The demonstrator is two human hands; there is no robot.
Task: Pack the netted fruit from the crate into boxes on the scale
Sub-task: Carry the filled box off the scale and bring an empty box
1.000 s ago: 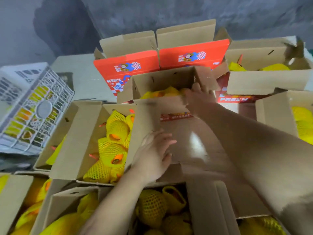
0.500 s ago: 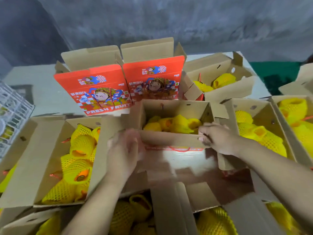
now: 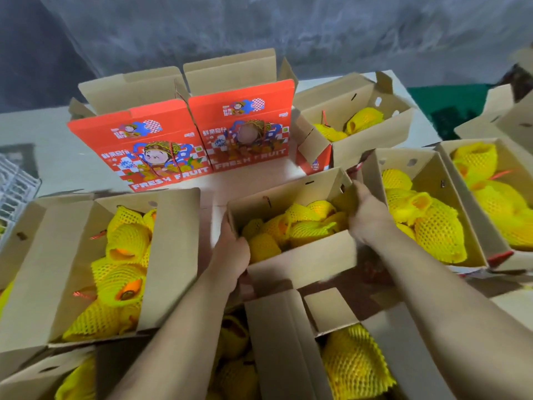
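Note:
An open cardboard box [image 3: 300, 261] sits in the middle, filled with fruit in yellow foam nets [image 3: 291, 226]. My left hand [image 3: 230, 252] grips its left end, fingers curled over the wall. My right hand [image 3: 367, 215] holds its right end at the side flap. Both forearms reach in from below. No scale shows; whatever lies under the box is hidden.
Open boxes of netted fruit surround it: a large one at left [image 3: 173, 255], two at right [image 3: 473, 226], one at back right [image 3: 372, 119], more along the bottom [image 3: 288, 342]. Two upright red "Fresh Fruit" cartons [image 3: 202, 134] stand behind. A white crate [image 3: 14, 186] shows at the left edge.
The near flap that my left hand pressed down has come up. Both hands have shifted to the two ends of the middle box, and the view has tilted so the box's fruit shows.

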